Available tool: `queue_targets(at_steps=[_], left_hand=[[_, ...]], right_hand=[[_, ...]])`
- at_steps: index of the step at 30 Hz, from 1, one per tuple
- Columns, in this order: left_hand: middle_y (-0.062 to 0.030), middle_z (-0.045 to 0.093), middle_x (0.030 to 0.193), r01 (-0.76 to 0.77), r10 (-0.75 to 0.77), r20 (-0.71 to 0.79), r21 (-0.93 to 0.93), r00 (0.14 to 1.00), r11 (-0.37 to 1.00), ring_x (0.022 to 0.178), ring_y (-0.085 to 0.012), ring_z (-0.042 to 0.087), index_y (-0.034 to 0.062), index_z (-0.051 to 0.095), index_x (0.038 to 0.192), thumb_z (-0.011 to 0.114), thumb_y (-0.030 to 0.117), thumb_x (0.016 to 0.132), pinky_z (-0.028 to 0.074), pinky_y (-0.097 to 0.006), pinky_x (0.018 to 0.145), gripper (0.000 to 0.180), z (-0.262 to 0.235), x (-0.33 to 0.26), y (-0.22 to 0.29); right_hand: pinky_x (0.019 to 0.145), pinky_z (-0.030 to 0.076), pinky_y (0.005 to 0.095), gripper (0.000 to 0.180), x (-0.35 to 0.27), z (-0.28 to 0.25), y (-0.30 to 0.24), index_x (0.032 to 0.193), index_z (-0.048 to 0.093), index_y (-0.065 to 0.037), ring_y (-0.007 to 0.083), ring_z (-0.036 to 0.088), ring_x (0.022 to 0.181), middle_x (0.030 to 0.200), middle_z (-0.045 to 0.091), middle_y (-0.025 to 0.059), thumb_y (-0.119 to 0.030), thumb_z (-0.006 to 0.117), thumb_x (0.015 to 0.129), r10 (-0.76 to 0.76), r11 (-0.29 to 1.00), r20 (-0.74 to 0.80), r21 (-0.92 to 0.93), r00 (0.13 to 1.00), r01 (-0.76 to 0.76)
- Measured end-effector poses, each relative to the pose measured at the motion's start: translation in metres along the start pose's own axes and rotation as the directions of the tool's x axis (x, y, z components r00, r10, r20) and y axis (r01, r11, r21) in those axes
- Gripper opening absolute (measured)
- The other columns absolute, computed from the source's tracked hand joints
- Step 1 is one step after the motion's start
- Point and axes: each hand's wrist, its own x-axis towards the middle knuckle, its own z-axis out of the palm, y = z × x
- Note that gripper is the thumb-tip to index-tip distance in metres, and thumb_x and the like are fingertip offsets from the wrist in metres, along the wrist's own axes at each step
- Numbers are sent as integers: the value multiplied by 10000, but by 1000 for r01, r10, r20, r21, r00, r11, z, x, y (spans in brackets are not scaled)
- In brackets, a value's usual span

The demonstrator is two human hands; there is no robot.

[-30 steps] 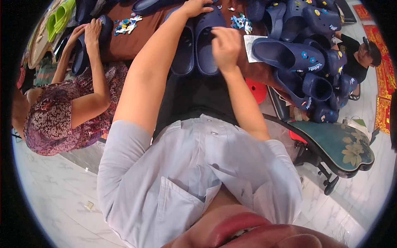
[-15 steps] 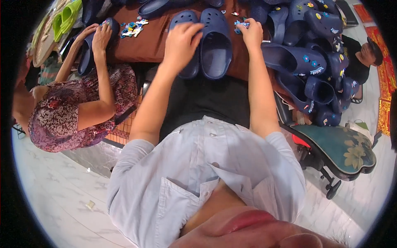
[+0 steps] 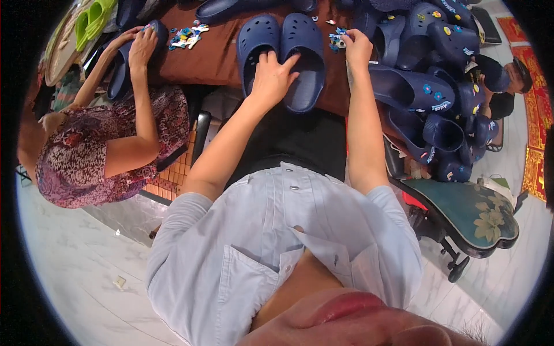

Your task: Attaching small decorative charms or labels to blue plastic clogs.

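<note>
Over at ten o'clock, a co-worker's hands (image 3: 142, 53) rest on a clog (image 3: 119, 75). At eleven, charms (image 3: 187, 38) lie heaped on brown cloth (image 3: 202, 66). At twelve, two navy clogs (image 3: 301, 32) stand side by side, toes away; the left hand (image 3: 271, 83) spreads its fingers over both openings. At one, the right hand (image 3: 359, 49) bends its fingers at another charm pile (image 3: 335, 41); I cannot tell whether they pinch one. At two sits a clog heap (image 3: 412, 86).

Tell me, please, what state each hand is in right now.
Left hand: open, fingers spread at the blue clogs.
Right hand: at the small charms; whether it holds one cannot be told.
</note>
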Motion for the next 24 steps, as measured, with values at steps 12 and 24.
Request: queue_targets(at_steps=[12, 24], left_hand=[[-242, 543, 945, 79, -79, -43, -16, 996, 997, 935, -435, 562, 151, 709, 1065, 581, 71, 807, 470, -518, 798, 299, 16, 1, -7], [-237, 542, 947, 71, -72, -41, -26, 997, 997, 929, -430, 556, 165, 708, 1065, 582, 50, 797, 463, -518, 786, 318, 20, 1, -9]], right_hand=[[608, 466, 253, 109, 22, 40, -46, 859, 703, -13, 108, 603, 676, 768, 676, 26, -36, 759, 768, 162, 693, 365, 619, 917, -369], [626, 466, 288, 180, 39, 82, -31, 806, 718, -21, 136, 592, 670, 745, 681, 65, -70, 834, 678, 164, 740, 350, 575, 922, -349]])
